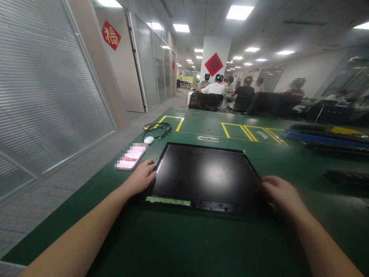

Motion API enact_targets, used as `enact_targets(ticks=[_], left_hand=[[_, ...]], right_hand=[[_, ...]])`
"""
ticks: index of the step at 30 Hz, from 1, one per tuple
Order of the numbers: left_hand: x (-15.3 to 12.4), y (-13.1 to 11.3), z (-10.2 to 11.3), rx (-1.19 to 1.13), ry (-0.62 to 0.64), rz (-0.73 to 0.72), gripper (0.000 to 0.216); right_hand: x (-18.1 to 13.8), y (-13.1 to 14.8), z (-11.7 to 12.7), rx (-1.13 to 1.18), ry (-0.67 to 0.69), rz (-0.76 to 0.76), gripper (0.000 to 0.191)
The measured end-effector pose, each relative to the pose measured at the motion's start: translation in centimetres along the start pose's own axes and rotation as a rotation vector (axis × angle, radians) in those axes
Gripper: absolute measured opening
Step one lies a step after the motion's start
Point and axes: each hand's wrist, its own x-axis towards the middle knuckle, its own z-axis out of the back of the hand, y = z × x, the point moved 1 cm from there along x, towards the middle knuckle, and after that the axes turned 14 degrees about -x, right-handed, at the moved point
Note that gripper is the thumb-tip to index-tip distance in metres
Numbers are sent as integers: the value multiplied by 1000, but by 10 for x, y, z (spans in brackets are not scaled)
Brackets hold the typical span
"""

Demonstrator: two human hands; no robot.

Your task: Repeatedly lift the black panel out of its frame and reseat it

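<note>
A black display panel [204,171] lies on the green table with its dark screen facing up. Along its near edge runs a strip of green circuit board [168,201]. My left hand [143,175] is closed on the panel's left edge, fingertips at the frame. At the right edge my right hand [281,190] grips the frame, its thumb side on top and the other fingers mostly hidden. Just beyond my left hand are a phone [131,157] with a lit, blurred-out screen and a white mouse [148,140].
A coiled black cable [161,129] rests behind the mouse. Yellow tape outlines [239,125] and a small white strip [208,138] mark the green table [196,238]. Dark and blue parts [325,138] lie at right. Several people sit beyond, near black chairs [209,102].
</note>
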Motion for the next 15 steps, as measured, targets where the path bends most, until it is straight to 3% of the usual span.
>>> enact_targets(ticks=[5,10,12,15], left_hand=[[0,-6,2,-26,17,-6,53],[-2,-16,7,-182,-38,30,51],[-4,-24,11,-331,-100,111,45],[-10,-42,17,-610,-171,360,41]], right_hand=[[0,7,-3,-65,92,-14,43],[-2,9,-2,-79,81,13,41],[-3,11,-1,-103,90,12,41],[-5,14,1,-145,102,4,41]])
